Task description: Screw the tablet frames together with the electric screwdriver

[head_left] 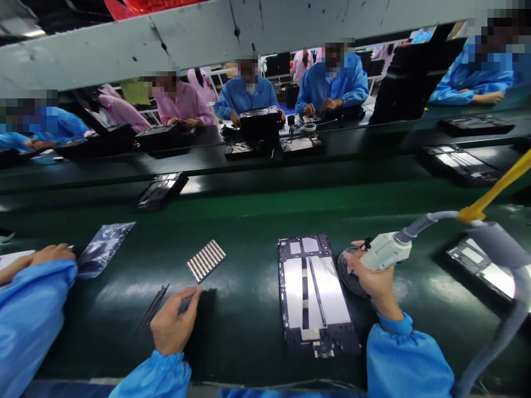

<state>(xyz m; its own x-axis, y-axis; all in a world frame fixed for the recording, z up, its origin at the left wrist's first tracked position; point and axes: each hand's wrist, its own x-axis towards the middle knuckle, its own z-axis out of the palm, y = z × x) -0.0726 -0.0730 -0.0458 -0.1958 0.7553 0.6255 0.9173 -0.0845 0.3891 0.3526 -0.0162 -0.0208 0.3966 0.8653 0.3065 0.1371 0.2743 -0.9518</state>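
Note:
My right hand [375, 279] is wrapped round a pale electric screwdriver [385, 251] with a grey cable, held over a round dark dish [352, 273]. Left of the dish lies an opened tablet [292, 296], its white battery panels, dark frame and small boards exposed. My left hand [176, 320] has thumb and forefinger pinched together by the lower corner of a small sheet of metallic strips [206, 260]; anything between the fingertips is too small to make out. Several thin dark strips [153, 307] lie just left of that hand. The screwdriver's tip is hidden by my fingers.
A co-worker's hand [52, 254] rests at the left near a clear plastic bag [105, 249]. Another opened tablet [483, 262] lies at right, behind a thick grey hose [504, 331]. A yellow strap [501, 185] crosses there. More people sit across the green bench [232, 204].

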